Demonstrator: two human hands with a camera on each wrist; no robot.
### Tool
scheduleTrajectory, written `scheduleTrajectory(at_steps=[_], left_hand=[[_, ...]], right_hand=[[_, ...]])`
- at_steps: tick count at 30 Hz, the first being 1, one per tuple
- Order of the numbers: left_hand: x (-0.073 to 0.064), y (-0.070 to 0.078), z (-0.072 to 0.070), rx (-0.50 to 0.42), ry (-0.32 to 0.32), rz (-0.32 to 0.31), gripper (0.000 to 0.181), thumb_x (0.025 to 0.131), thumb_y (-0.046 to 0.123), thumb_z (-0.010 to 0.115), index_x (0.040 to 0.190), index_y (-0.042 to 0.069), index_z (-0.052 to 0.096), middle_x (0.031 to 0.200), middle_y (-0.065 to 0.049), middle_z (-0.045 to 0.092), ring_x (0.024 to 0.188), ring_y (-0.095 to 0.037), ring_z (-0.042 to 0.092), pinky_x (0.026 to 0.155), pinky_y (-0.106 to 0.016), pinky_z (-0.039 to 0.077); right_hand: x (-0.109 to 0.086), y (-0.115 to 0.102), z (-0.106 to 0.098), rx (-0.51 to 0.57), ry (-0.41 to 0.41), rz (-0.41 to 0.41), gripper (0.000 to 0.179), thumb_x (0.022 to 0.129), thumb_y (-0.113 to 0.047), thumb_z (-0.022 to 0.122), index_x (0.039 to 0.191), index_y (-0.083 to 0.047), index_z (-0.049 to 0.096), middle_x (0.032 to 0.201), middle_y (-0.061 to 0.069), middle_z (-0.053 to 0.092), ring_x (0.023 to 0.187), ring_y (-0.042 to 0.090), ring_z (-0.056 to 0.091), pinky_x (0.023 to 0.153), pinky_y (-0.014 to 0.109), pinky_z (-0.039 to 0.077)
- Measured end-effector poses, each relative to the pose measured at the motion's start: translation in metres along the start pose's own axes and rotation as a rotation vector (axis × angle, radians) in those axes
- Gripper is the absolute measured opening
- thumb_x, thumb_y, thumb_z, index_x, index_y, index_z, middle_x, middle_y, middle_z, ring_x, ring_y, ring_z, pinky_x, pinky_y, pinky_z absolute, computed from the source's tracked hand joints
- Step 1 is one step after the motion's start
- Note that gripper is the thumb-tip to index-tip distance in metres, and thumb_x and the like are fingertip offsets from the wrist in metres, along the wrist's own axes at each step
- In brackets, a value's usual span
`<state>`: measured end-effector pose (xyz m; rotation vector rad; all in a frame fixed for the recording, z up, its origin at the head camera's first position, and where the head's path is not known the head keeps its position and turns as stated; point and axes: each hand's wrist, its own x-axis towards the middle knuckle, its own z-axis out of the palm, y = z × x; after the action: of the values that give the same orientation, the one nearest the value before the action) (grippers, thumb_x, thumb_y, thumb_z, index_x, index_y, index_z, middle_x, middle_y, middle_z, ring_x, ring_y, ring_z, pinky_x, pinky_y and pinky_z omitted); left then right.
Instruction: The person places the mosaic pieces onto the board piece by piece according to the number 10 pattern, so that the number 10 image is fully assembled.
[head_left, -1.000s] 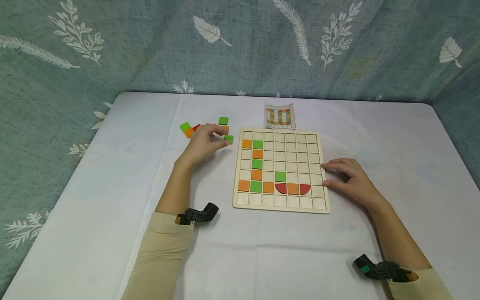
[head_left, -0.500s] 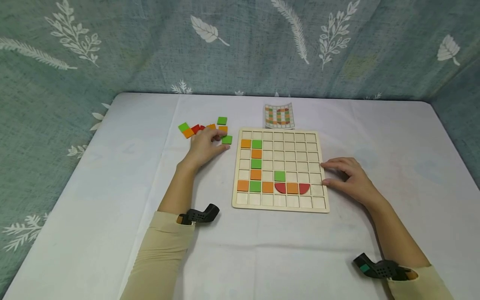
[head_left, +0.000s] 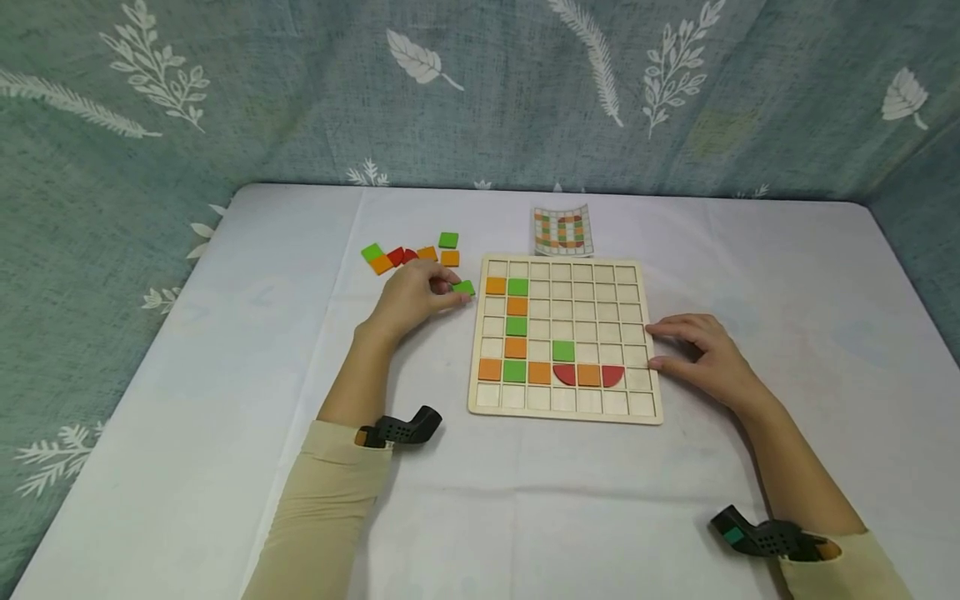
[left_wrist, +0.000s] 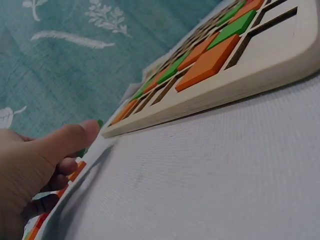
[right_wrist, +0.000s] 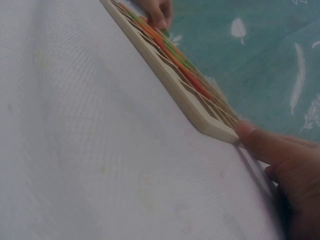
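Observation:
Between thumb and fingertips, my left hand [head_left: 411, 302] pinches a green square tile [head_left: 465, 287], just left of the wooden grid board [head_left: 491, 414]. In the left wrist view the thumb covers most of that tile. Orange and green square tiles and two red rounded tiles [head_left: 612, 376] sit in cells of the board, mostly down its left side and along a lower row. At the board's right edge, my right hand [head_left: 701, 354] rests with thumb and fingertips against the frame [right_wrist: 220, 131], fingers extended and apart.
Behind the left hand lie loose tiles: a green tile [head_left: 448, 240], an orange tile [head_left: 450, 258], red tiles [head_left: 396, 256] and several others. A printed pattern card [head_left: 562, 231] stands at the board's far edge. White cloth [head_left: 570, 500] covers the table; a leaf-patterned curtain [head_left: 495, 100] hangs behind.
The left hand has taken hold of the near green tile and shifted it slightly right and towards the person, away from the orange one. The right hand stays at the board's edge.

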<state>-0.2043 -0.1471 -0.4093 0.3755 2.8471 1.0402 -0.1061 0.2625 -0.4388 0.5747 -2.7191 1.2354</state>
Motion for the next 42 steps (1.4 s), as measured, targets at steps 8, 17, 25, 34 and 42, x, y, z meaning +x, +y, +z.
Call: scheduleTrajectory(at_steps=[8,17,25,34,42], left_hand=[[-0.001,0.014,-0.004,-0.064,-0.058,0.029,0.033,0.078,0.033,0.078,0.098,0.008,0.07,0.085,-0.004,0.06,0.081,-0.018,0.053,0.075,-0.031,0.044],[-0.008,0.043,-0.006,0.048,-0.1,0.164,0.033,0.077,0.034,0.077,0.095,0.008,0.071,0.084,-0.003,0.059,0.083,-0.019,0.051,0.075,-0.032,0.043],[-0.017,0.065,0.0,0.087,-0.147,0.283,0.035,0.077,0.031,0.078,0.1,0.006,0.07,0.086,-0.003,0.061,0.083,-0.018,0.052,0.074,-0.03,0.044],[-0.023,0.088,0.017,0.124,-0.164,0.408,0.033,0.078,0.033,0.077,0.098,0.008,0.071,0.086,-0.001,0.064,0.085,-0.016,0.052,0.078,-0.028,0.043],[-0.028,0.101,0.04,0.117,-0.201,0.433,0.033,0.079,0.035,0.076,0.099,0.01,0.07,0.084,0.002,0.061,0.081,-0.011,0.052,0.073,-0.023,0.043]], right_hand=[[0.002,-0.003,-0.001,0.001,0.002,0.021,0.043,0.072,-0.007,0.08,0.113,-0.005,0.068,0.114,0.011,0.06,0.11,0.008,0.04,0.091,0.028,0.028],[0.004,0.0,-0.003,0.005,0.008,0.002,0.043,0.071,-0.005,0.08,0.113,-0.005,0.068,0.113,0.011,0.06,0.11,0.004,0.039,0.091,0.025,0.027],[0.0,0.0,-0.001,-0.013,0.005,0.011,0.043,0.072,-0.009,0.081,0.112,-0.006,0.068,0.112,0.012,0.06,0.109,0.008,0.041,0.09,0.027,0.028],[0.0,0.001,0.0,-0.022,0.01,0.008,0.043,0.073,-0.009,0.081,0.113,-0.005,0.068,0.113,0.01,0.06,0.11,0.007,0.04,0.09,0.025,0.028],[0.001,0.0,0.001,-0.009,0.015,0.003,0.043,0.071,-0.008,0.081,0.112,-0.006,0.068,0.112,0.011,0.06,0.109,0.011,0.041,0.09,0.028,0.028]])
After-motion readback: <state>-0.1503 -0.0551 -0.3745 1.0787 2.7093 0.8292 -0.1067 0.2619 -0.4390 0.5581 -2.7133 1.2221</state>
